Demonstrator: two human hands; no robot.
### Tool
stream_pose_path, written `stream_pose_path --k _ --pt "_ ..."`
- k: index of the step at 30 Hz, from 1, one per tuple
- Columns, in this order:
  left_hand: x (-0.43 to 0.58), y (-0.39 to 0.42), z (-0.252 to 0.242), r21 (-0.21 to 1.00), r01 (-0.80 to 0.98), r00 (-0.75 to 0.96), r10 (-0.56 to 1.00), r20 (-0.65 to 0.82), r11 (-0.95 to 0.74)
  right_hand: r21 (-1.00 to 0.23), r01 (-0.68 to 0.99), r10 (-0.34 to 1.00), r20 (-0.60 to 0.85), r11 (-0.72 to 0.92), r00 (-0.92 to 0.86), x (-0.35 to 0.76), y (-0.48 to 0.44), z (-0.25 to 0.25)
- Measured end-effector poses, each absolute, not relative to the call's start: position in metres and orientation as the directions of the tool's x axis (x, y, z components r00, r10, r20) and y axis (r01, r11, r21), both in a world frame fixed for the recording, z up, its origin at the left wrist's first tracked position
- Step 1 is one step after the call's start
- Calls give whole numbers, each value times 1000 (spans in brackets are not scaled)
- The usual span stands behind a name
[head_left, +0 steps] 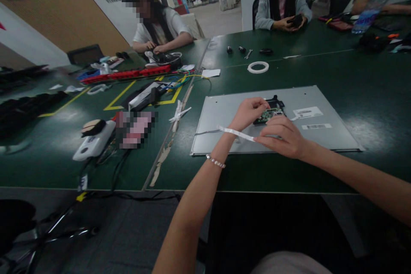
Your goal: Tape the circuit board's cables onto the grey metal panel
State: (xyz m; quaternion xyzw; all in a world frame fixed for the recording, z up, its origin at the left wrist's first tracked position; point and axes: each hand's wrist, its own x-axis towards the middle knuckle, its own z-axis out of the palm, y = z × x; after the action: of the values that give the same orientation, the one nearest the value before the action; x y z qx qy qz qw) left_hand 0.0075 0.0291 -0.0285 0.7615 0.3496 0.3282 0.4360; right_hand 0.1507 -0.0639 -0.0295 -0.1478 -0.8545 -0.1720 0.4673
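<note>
A flat silver panel (224, 111) with paper labels lies on the table in front of me. Over its middle is a green circuit board (266, 115) with a black bracket (276, 100) behind it. My left hand (248, 111) has its fingers pinched together at the board's left edge. My right hand (284, 137) is closed just right of and below the board, its fingertips near a connector. A white flat strip (239, 132) comes out from its lower fingers and crosses over my left wrist. The fingers partly cover the board, and whether the strip joins it is hidden.
A roll of white tape (258, 67) lies beyond the panel, near a small wrench (248, 54) and black parts. To the left are a white power strip (94, 141), cables and a black device (147, 96). Other people sit across the table; a water bottle (369, 13) stands far right.
</note>
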Motion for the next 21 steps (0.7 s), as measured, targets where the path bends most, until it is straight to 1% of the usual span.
stream_pose_path --k 2,4,6,8,10,11,12,16,21 --pt "3 31 -27 929 229 561 819 118 -291 150 453 96 874 879 -477 153 -62 -29" --pt "-5 32 -20 964 217 609 793 -11 -153 149 494 101 890 857 -444 157 -59 -27" --pt "-17 31 -8 977 211 668 729 -149 6 156 530 109 894 834 -434 162 -55 -25" --pt "-31 31 4 956 259 714 640 -284 135 168 564 126 886 809 -446 167 -50 -23" --pt "-44 32 12 919 341 707 591 -388 195 184 594 153 869 783 -471 173 -45 -24" --pt "-49 33 14 910 366 694 595 -405 192 194 608 171 856 770 -489 175 -42 -25" --pt "-54 34 15 913 371 680 620 -390 167 201 619 191 840 760 -507 176 -41 -27" --pt "-67 39 10 934 356 636 730 -249 8 204 641 283 770 740 -572 175 -37 -33" --pt "-73 45 6 895 444 558 793 -244 -36 164 645 354 722 747 -594 162 -36 -35"
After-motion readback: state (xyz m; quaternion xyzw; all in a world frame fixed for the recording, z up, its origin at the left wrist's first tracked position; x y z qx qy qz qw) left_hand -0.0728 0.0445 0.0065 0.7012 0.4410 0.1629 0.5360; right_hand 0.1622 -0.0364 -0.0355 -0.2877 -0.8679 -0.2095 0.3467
